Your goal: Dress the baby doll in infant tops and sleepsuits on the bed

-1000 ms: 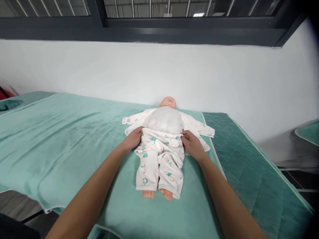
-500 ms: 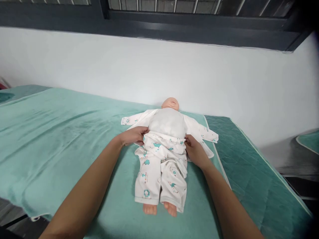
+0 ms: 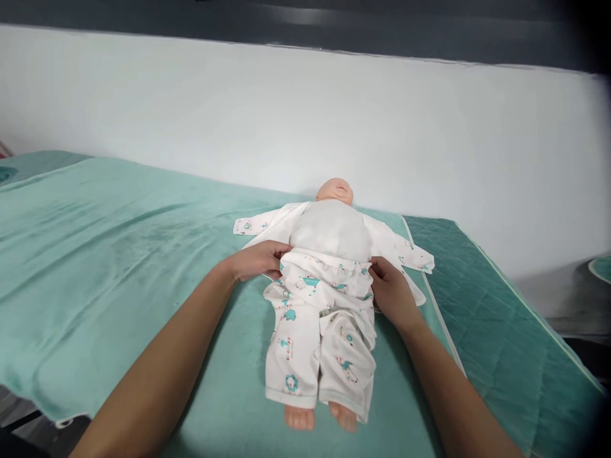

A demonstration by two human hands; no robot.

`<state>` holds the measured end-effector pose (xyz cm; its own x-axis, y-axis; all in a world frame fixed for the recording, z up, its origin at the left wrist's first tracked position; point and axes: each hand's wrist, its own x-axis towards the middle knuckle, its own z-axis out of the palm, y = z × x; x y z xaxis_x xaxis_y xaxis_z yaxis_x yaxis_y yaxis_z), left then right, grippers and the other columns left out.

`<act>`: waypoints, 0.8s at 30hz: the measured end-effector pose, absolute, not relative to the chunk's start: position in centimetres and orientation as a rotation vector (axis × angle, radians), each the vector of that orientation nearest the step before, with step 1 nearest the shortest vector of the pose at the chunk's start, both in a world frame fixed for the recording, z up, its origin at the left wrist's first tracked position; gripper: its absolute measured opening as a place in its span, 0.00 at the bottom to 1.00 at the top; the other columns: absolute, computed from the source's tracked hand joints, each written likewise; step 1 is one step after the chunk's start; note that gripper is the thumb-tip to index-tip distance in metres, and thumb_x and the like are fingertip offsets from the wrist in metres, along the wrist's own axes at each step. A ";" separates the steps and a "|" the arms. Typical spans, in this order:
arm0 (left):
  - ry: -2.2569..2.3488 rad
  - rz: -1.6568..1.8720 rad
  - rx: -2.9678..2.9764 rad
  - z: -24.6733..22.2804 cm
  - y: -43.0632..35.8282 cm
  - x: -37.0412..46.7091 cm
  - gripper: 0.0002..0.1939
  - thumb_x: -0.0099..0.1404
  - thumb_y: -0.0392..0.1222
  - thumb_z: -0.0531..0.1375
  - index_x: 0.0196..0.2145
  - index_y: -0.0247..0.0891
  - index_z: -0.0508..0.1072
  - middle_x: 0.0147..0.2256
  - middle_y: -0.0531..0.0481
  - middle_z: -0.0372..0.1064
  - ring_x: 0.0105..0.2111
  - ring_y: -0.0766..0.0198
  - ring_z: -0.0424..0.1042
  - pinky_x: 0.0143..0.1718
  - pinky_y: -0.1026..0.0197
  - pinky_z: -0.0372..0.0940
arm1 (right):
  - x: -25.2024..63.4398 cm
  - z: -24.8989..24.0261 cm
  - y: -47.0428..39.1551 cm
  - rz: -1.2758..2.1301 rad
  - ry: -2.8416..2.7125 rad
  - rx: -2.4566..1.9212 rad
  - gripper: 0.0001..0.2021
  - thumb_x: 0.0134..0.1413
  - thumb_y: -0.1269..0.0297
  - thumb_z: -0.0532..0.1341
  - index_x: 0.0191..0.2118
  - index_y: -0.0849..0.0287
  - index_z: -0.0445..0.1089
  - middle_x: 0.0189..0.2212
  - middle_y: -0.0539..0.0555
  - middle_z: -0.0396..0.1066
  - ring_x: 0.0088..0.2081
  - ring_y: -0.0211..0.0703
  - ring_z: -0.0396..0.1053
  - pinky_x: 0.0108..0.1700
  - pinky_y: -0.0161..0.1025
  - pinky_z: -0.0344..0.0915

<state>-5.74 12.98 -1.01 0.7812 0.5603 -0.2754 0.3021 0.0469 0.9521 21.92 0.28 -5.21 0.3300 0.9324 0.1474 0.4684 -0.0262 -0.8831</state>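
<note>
A baby doll (image 3: 330, 229) lies on its back, feet toward me, its head by the wall. White baby pants (image 3: 293, 331) with teal animal prints cover its legs up to the waist, and the toes stick out below the cuffs. Under the doll a white baby shirt (image 3: 382, 238) is spread open with its sleeves out to both sides. At the waistband's left edge, my left hand (image 3: 260, 259) has its fingers closed on the pants. My right hand (image 3: 392, 287) pinches the waistband at the opposite side; its fingertips are partly hidden.
A light green sheet (image 3: 119, 254) covers the bed, with a darker quilted teal pad (image 3: 496, 286) at the right. Behind the doll rises a white wall (image 3: 286, 114) below a dark frame (image 3: 334, 28).
The view has tilted down and come slightly closer, so the doll appears larger and a little further right. Both hands keep their places at the waistband of the pants.
</note>
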 end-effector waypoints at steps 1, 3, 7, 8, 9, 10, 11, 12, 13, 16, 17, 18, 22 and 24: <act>0.722 0.231 1.554 -0.9 12.9 -5.6 0.18 0.47 0.30 0.58 0.38 0.37 0.76 0.38 0.50 0.75 0.35 0.64 0.74 0.34 0.65 0.70 | 21.9 -5.1 0.2 0.588 -1.273 -1.649 0.10 0.58 0.59 0.55 0.39 0.55 0.71 0.31 0.50 0.73 0.34 0.43 0.67 0.36 0.37 0.59; 0.737 0.250 1.552 -0.8 12.7 -5.5 0.17 0.47 0.31 0.58 0.37 0.37 0.75 0.38 0.50 0.75 0.34 0.64 0.74 0.33 0.64 0.70 | 21.8 -5.0 0.1 0.550 -1.257 -1.639 0.11 0.59 0.59 0.55 0.42 0.55 0.71 0.34 0.51 0.74 0.36 0.44 0.68 0.38 0.38 0.60; 0.761 0.265 1.543 -0.6 12.5 -5.4 0.15 0.47 0.31 0.59 0.35 0.38 0.74 0.38 0.50 0.75 0.33 0.64 0.74 0.32 0.64 0.70 | 21.7 -4.9 -0.1 0.519 -1.194 -1.623 0.11 0.59 0.60 0.55 0.43 0.54 0.70 0.36 0.51 0.74 0.37 0.44 0.69 0.39 0.39 0.62; 0.768 0.268 1.545 -0.6 12.5 -5.5 0.15 0.47 0.32 0.59 0.35 0.38 0.74 0.38 0.50 0.74 0.34 0.64 0.73 0.32 0.64 0.70 | 21.7 -4.9 -0.2 0.510 -1.173 -1.619 0.11 0.59 0.60 0.56 0.44 0.54 0.70 0.35 0.51 0.73 0.36 0.44 0.69 0.38 0.39 0.62; 0.777 0.279 1.548 -0.6 12.4 -5.6 0.15 0.47 0.32 0.59 0.36 0.38 0.74 0.37 0.50 0.74 0.34 0.64 0.73 0.32 0.64 0.70 | 21.7 -4.8 -0.4 0.494 -1.164 -1.606 0.10 0.59 0.60 0.56 0.44 0.54 0.69 0.35 0.51 0.72 0.35 0.43 0.68 0.37 0.39 0.62; 0.788 0.300 1.547 -0.6 12.4 -5.7 0.15 0.47 0.33 0.60 0.36 0.38 0.74 0.37 0.51 0.74 0.33 0.64 0.73 0.32 0.64 0.70 | 21.7 -4.7 -0.5 0.466 -1.174 -1.580 0.10 0.58 0.61 0.56 0.44 0.54 0.69 0.35 0.51 0.71 0.35 0.43 0.68 0.37 0.39 0.63; 0.800 0.334 1.543 -0.5 12.4 -5.9 0.16 0.48 0.33 0.60 0.37 0.39 0.74 0.37 0.51 0.73 0.33 0.64 0.72 0.32 0.64 0.69 | 21.7 -4.6 -0.6 0.428 -1.203 -1.539 0.09 0.57 0.63 0.57 0.44 0.53 0.68 0.37 0.52 0.70 0.36 0.43 0.67 0.38 0.39 0.64; 0.811 0.381 1.541 -0.5 12.3 -6.0 0.16 0.48 0.34 0.61 0.38 0.39 0.73 0.37 0.51 0.73 0.33 0.65 0.72 0.32 0.64 0.69 | 21.8 -4.4 -0.7 0.387 -1.247 -1.487 0.09 0.56 0.64 0.58 0.44 0.53 0.68 0.39 0.52 0.69 0.38 0.43 0.67 0.40 0.39 0.64; 0.818 0.438 1.545 -0.4 12.3 -6.0 0.16 0.49 0.35 0.62 0.39 0.39 0.73 0.37 0.51 0.73 0.32 0.65 0.72 0.32 0.64 0.69 | 21.8 -4.2 -0.8 0.349 -1.298 -1.433 0.09 0.56 0.66 0.58 0.43 0.53 0.68 0.41 0.52 0.68 0.41 0.43 0.67 0.42 0.39 0.65; 0.808 0.625 1.616 -0.1 11.9 -6.0 0.14 0.51 0.37 0.63 0.38 0.39 0.73 0.37 0.50 0.72 0.36 0.63 0.71 0.36 0.64 0.67 | 21.9 -3.7 -1.0 0.325 -1.405 -1.329 0.08 0.58 0.66 0.58 0.43 0.52 0.68 0.42 0.52 0.66 0.44 0.44 0.65 0.46 0.40 0.64; 0.800 0.673 1.650 0.0 11.8 -5.8 0.13 0.52 0.37 0.63 0.37 0.38 0.73 0.37 0.49 0.72 0.38 0.62 0.71 0.39 0.63 0.67 | 21.9 -3.6 -1.0 0.336 -1.417 -1.314 0.07 0.58 0.65 0.58 0.43 0.52 0.68 0.42 0.52 0.66 0.43 0.43 0.65 0.46 0.41 0.64; 0.791 0.716 1.680 0.1 11.6 -5.7 0.11 0.53 0.38 0.63 0.37 0.38 0.74 0.38 0.48 0.72 0.39 0.61 0.71 0.41 0.62 0.66 | 21.9 -3.6 -1.0 0.346 -1.424 -1.301 0.06 0.59 0.64 0.59 0.42 0.52 0.69 0.41 0.52 0.66 0.42 0.43 0.65 0.45 0.41 0.64; 0.699 0.862 1.731 0.2 11.2 -5.0 0.08 0.56 0.39 0.62 0.35 0.37 0.76 0.40 0.46 0.71 0.43 0.58 0.70 0.48 0.58 0.64 | 21.8 -3.7 -0.9 0.394 -1.439 -1.262 0.03 0.58 0.62 0.61 0.38 0.53 0.69 0.38 0.51 0.65 0.40 0.43 0.65 0.45 0.42 0.65; 0.674 0.940 1.702 0.1 11.1 -4.7 0.09 0.58 0.41 0.61 0.36 0.37 0.77 0.42 0.46 0.71 0.44 0.57 0.69 0.48 0.58 0.63 | 21.9 -3.8 -0.8 0.416 -1.458 -1.255 0.04 0.57 0.61 0.63 0.38 0.52 0.69 0.38 0.52 0.65 0.41 0.44 0.65 0.46 0.43 0.65</act>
